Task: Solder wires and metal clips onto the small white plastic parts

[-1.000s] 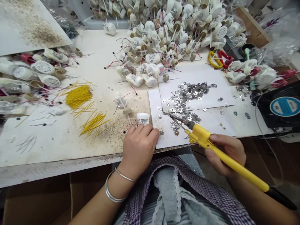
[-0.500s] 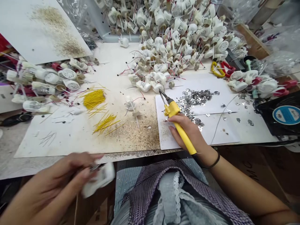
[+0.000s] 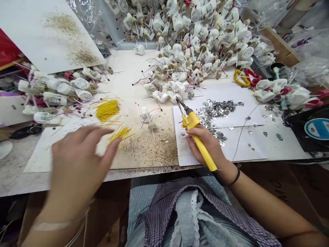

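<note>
My right hand [image 3: 209,145] is wrapped round a yellow soldering iron [image 3: 199,135] with a solder-feed tube beside its tip, which points away from me over the white paper. Slightly blurred, my left hand [image 3: 82,157] hovers above the left front of the table, thumb and fingers apart, and nothing shows between them. Just beyond its fingertips lie short yellow wires [image 3: 123,133], with a denser bundle of yellow wires [image 3: 108,109] behind. A single white plastic motor part [image 3: 146,116] with a tan disc on its shaft sits between the hands.
White motor assemblies [image 3: 177,77] with thin red and black leads are heaped at the back. More white assemblies [image 3: 58,87] lie at left. Small metal plates [image 3: 221,108] cover the white paper. Yellow-and-red-handled pliers [image 3: 243,78] and a black solder spool [image 3: 316,128] are at right.
My left hand has let go of a white plastic part below the table edge, risen over the tabletop and opened. My right hand still holds the soldering iron in nearly the same place.
</note>
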### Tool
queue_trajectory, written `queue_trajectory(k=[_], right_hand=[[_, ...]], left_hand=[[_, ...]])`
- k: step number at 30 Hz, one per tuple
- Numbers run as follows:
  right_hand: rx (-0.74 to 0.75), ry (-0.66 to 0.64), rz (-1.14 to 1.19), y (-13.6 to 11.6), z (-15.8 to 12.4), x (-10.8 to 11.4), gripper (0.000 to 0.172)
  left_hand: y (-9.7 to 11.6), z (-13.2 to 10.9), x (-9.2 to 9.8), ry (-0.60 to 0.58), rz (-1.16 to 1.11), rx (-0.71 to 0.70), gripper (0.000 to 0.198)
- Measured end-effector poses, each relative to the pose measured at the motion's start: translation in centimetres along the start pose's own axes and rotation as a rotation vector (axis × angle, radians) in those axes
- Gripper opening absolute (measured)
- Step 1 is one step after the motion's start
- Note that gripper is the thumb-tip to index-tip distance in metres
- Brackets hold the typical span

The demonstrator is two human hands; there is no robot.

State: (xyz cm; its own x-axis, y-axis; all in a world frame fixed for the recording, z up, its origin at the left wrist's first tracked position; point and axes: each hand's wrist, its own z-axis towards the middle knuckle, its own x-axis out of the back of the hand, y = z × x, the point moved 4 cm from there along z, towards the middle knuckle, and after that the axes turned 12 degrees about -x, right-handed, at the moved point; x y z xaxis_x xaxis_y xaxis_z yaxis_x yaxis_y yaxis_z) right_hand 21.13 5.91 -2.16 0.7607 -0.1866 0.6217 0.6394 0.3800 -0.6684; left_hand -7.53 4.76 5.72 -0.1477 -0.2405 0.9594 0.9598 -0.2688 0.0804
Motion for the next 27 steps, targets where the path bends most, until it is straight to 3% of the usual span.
queue_trajectory(k=[2, 4, 7, 9, 12, 17, 20, 23, 27], right_hand=[[-0.013, 0.026, 0.024, 0.1, 0.0, 0.2, 0.03], [-0.035, 0.046, 0.047, 0.3, 0.0, 0.4, 0.03], [-0.079, 0.074, 0.071, 0.6, 0.0, 0.8, 0.031], [-0.106, 0.087, 0.095, 0.9, -0.2, 1.0, 0.032], [-0.159, 0.092, 0.167, 1.2, -0.4, 1.0, 0.035], [-0.304, 0.125, 0.37, 1.8, -0.7, 1.7, 0.031], [-0.338, 0.175, 0.393, 2.0, -1.3, 3.5, 0.017], [-0.334, 0.139, 0.314, 2.3, -2.6, 5.6, 0.012], [-0.344, 0.051, 0.282, 3.1, -4.6, 7.4, 0.04]], left_hand=[[4.2, 4.8, -1.9, 0.039, 0.063, -0.152, 0.025], [7.2, 8.8, -4.6, 0.024, 0.068, -0.196, 0.022], [8.5, 12.7, -8.4, 0.009, 0.081, -0.112, 0.015], [8.2, 13.4, -10.0, -0.028, 0.107, -0.097, 0.014], [7.9, 11.9, -9.8, -0.051, 0.12, -0.187, 0.019], [10.0, 6.4, -7.5, -0.047, -0.078, -0.346, 0.019], [11.2, 4.1, -7.6, -0.097, -0.157, -0.325, 0.014], [11.5, 3.3, -8.3, -0.12, -0.21, -0.261, 0.017], [11.5, 3.3, -8.6, -0.123, -0.241, -0.179, 0.019]])
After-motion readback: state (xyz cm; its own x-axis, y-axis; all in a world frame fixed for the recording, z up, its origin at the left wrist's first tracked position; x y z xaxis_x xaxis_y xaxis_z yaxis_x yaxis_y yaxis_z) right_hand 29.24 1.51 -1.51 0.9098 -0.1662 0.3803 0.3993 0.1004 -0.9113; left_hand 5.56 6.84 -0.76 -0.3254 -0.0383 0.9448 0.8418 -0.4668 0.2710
